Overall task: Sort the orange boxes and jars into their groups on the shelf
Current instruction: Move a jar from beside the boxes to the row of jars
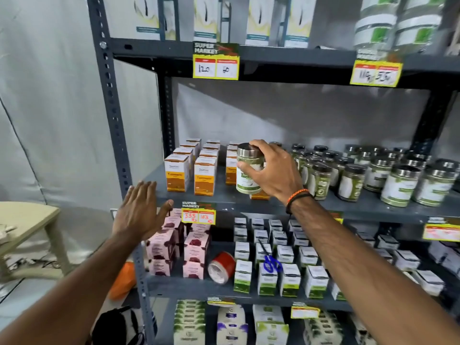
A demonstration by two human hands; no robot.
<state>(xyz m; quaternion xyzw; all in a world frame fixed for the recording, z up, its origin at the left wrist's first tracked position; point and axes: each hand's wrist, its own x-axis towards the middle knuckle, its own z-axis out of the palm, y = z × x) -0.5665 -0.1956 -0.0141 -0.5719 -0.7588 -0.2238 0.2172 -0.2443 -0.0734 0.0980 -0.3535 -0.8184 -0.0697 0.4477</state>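
Your right hand [271, 170] has its grip closed on a green-labelled jar [249, 170], fingers curled over the steel lid, thumb pressed on the label. Your left hand [142, 212] grips nothing; it is spread flat, palm forward, by the front edge of the middle shelf [224, 197].

Going left to right along that shelf: the orange boxes [190, 170] stand in tidy rows running back from the front, labels facing you. Next comes the held jar, up off the shelf, right in front of the third orange row, so it sits among boxes where it does not belong. Under it something orange lies at the shelf edge, probably another box, though your hand hides most of it. Further right the jar group [373, 175] fills the shelf, all upright.

By my reading the sorting is nearly done: both groups are formed, and this jar is yet to join its own.

The jar's long axis is vertical, lid up, tilted barely if at all, label facing you.
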